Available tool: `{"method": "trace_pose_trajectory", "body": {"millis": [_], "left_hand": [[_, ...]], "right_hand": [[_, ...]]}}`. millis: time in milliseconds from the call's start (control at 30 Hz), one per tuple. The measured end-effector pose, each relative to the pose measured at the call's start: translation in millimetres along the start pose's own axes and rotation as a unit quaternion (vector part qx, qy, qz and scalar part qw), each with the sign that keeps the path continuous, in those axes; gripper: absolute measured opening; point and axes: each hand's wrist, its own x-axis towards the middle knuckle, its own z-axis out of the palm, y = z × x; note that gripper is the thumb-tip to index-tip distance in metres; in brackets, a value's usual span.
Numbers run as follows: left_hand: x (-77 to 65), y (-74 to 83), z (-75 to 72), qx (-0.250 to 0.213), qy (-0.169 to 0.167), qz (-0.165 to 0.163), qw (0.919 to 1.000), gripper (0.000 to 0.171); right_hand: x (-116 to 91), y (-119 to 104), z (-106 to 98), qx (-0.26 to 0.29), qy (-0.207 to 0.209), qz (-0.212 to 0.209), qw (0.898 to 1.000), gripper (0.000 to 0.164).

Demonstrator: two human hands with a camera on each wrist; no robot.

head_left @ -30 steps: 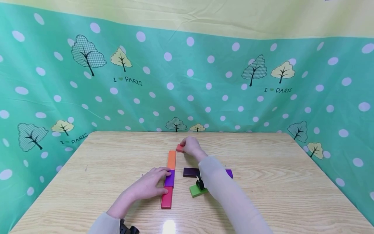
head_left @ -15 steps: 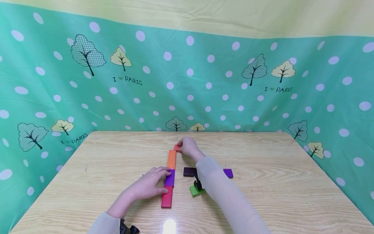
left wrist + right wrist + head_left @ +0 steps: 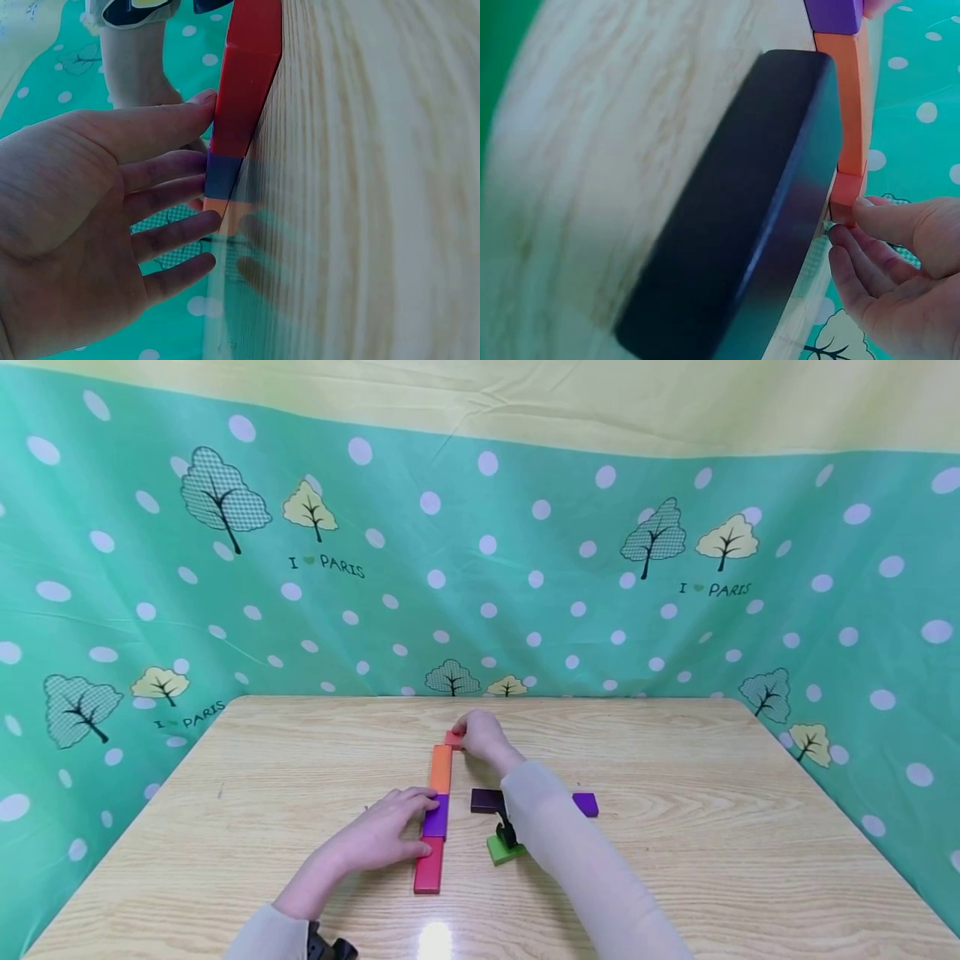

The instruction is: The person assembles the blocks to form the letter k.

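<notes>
The coral block (image 3: pixel 452 739), near the far edge of the table (image 3: pixel 712 860), has slid left to the end of the orange block (image 3: pixel 441 767), seemingly lengthening the row (image 3: pixel 438 823). The right hand (image 3: pixel 485 735) pinches it; the left hand (image 3: pixel 382 833), fingers loosely extended, touches the purple block (image 3: pixel 437 817) and red block (image 3: pixel 428 872).

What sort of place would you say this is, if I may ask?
Probably an indoor tabletop set up for filming: a wood-grain table, a polka-dot cloth printed with trees hanging behind it, and a row of coloured blocks on top.
</notes>
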Motion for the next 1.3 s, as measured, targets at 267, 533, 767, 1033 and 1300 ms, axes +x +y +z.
{"method": "trace_pose_trajectory", "body": {"millis": [267, 533, 767, 1033, 1300], "left_hand": [[-0.8, -0.5, 0.3, -0.004, 0.000, -0.003, 1.0000, 0.052], [0.3, -0.2, -0.4, -0.003, 0.000, 0.001, 1.0000, 0.052], [0.3, 0.2, -1.3, -0.002, 0.000, 0.004, 1.0000, 0.053], [0.0, -1.3, -0.1, 0.001, 0.000, 0.003, 1.0000, 0.053], [0.3, -0.7, -0.1, 0.001, -0.001, 0.000, 1.0000, 0.053]], "right_hand": [[0.1, -3.2, 1.0, 0.017, -0.002, 0.004, 1.000, 0.026], [2.7, -4.8, 3.6, 0.025, -0.007, 0.000, 1.000, 0.027], [5.3, -6.6, 5.2, 0.026, -0.010, 0.002, 1.000, 0.027], [5.3, -9.5, 5.5, 0.023, -0.010, 0.000, 1.000, 0.027], [5.6, -9.8, 7.1, 0.033, -0.009, 0.008, 0.999, 0.028]]}}
